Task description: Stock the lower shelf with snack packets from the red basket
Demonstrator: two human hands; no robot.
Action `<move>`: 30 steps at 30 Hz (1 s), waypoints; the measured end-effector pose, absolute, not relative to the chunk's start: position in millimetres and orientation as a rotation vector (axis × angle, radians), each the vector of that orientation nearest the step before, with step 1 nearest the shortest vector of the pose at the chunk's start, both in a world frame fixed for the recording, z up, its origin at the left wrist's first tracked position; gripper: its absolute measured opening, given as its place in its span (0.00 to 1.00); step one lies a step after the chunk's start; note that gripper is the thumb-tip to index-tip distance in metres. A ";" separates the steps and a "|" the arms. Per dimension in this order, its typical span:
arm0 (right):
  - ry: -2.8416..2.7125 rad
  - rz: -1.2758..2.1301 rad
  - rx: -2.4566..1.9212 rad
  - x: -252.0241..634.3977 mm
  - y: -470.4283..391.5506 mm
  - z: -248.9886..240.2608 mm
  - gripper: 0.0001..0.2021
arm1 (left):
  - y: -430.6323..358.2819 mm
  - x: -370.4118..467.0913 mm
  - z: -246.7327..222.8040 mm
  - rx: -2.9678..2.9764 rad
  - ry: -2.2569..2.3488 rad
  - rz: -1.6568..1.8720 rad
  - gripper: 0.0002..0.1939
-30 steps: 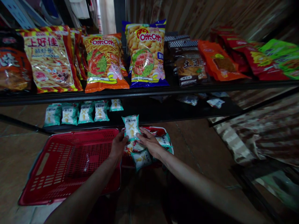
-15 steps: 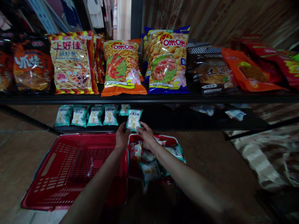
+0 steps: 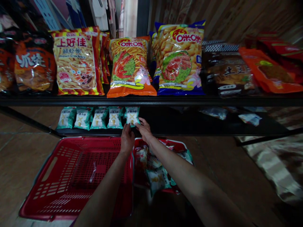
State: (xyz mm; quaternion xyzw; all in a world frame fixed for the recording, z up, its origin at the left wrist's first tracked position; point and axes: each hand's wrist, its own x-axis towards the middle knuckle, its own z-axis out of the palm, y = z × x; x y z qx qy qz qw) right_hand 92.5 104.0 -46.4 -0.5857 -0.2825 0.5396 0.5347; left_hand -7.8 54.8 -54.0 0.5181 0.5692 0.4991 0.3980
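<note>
Both my hands are at a small green-and-white snack bag (image 3: 132, 115) on the lower black shelf, at the right end of a row of matching bags (image 3: 99, 118). My left hand (image 3: 127, 137) has its fingers closed at the bag's lower left edge. On the lower right side, my right hand (image 3: 144, 130) grips it between thumb and fingers. The bag stands upright, leaning back a little. Below my right forearm, a red basket (image 3: 181, 143) holds several more small snack bags (image 3: 158, 179).
A second red basket (image 3: 50, 189) sits at left with a clear wrapper-like piece inside. Above, the upper shelf's front edge (image 3: 132, 101) overhangs, carrying large snack bags (image 3: 181, 63). Clear packets (image 3: 249, 119) lie at the lower shelf's right.
The small snack bag has moved back and slightly left with both hands, from the shelf's front edge to the end of the row. The view has shifted slightly.
</note>
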 end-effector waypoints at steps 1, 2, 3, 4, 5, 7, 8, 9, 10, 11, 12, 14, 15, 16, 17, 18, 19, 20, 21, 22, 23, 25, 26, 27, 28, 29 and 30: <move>-0.689 1.275 -1.402 92.4 106.3 -47.5 0.23 | 55.4 -7.8 -56.1 1.318 1.440 1.263 0.27; -0.703 1.261 -1.412 92.0 108.5 -48.6 0.23 | 56.0 -7.7 -57.8 1.334 1.449 1.266 0.27; -0.712 1.250 -1.422 91.4 110.4 -49.5 0.23 | 56.4 -7.6 -58.9 1.356 1.459 1.270 0.27; -0.717 1.240 -1.432 90.7 112.1 -50.6 0.23 | 56.8 -7.5 -59.6 1.380 1.461 1.268 0.27; -0.717 1.232 -1.442 89.8 113.6 -51.8 0.23 | 57.1 -7.5 -60.2 1.402 1.463 1.262 0.27; -0.717 1.220 -1.461 88.1 116.1 -54.7 0.23 | 57.7 -7.9 -61.1 1.425 1.468 1.238 0.27; -0.723 1.215 -1.467 87.4 117.2 -56.4 0.23 | 58.0 -8.3 -61.7 1.421 1.469 1.226 0.27; -0.736 1.209 -1.470 86.9 118.2 -58.2 0.23 | 58.3 -8.8 -62.5 1.410 1.469 1.219 0.28; -0.755 1.203 -1.472 86.7 119.0 -60.0 0.23 | 58.7 -9.4 -63.4 1.395 1.467 1.216 0.28; -0.778 1.195 -1.474 86.6 119.6 -61.9 0.23 | 59.1 -10.1 -64.4 1.379 1.466 1.216 0.28; -0.802 1.185 -1.476 86.7 120.1 -63.8 0.23 | 59.5 -10.7 -65.5 1.364 1.466 1.219 0.28; -0.846 1.165 -1.479 87.2 120.4 -67.6 0.23 | 60.3 -11.7 -67.5 1.356 1.469 1.224 0.28; -0.865 1.159 -1.478 87.7 120.5 -69.4 0.22 | 60.6 -12.0 -68.3 1.366 1.473 1.225 0.28; -0.881 1.154 -1.474 88.2 120.4 -71.2 0.22 | 60.9 -12.3 -69.1 1.381 1.479 1.222 0.28; -0.896 1.151 -1.468 88.7 120.4 -72.8 0.22 | 61.2 -12.5 -69.8 1.401 1.487 1.214 0.28; -0.908 1.145 -1.464 89.3 120.5 -74.4 0.22 | 61.4 -12.7 -70.5 1.421 1.494 1.202 0.28; -0.919 1.138 -1.466 89.8 120.8 -75.8 0.22 | 61.6 -12.8 -71.1 1.440 1.504 1.187 0.28; -0.931 1.129 -1.475 90.2 121.1 -77.0 0.22 | 61.7 -12.9 -71.7 1.456 1.514 1.169 0.27; -0.947 1.118 -1.490 90.4 121.6 -78.1 0.22 | 61.8 -13.0 -72.2 1.468 1.525 1.151 0.27; -0.965 1.105 -1.512 90.6 122.3 -78.8 0.22 | 61.9 -13.1 -72.5 1.478 1.537 1.136 0.27; -0.983 1.093 -1.537 90.5 123.0 -79.3 0.22 | 61.9 -13.0 -72.7 1.485 1.548 1.124 0.27; -1.020 1.072 -1.580 90.0 124.6 -79.3 0.21 | 61.7 -12.7 -72.4 1.501 1.566 1.109 0.27; -1.035 1.066 -1.593 89.7 125.4 -79.0 0.21 | 61.6 -12.4 -72.0 1.508 1.572 1.103 0.28; -1.046 1.062 -1.601 89.5 126.2 -78.4 0.20 | 61.4 -12.1 -71.4 1.512 1.578 1.096 0.28; -1.059 1.060 -1.608 89.4 126.9 -77.8 0.20 | 61.2 -11.8 -70.8 1.514 1.581 1.088 0.28; -1.074 1.056 -1.618 89.7 127.4 -77.2 0.21 | 61.0 -11.5 -70.1 1.511 1.583 1.080 0.28; -1.094 1.047 -1.634 90.2 127.8 -76.6 0.21 | 60.8 -11.4 -69.4 1.504 1.587 1.072 0.28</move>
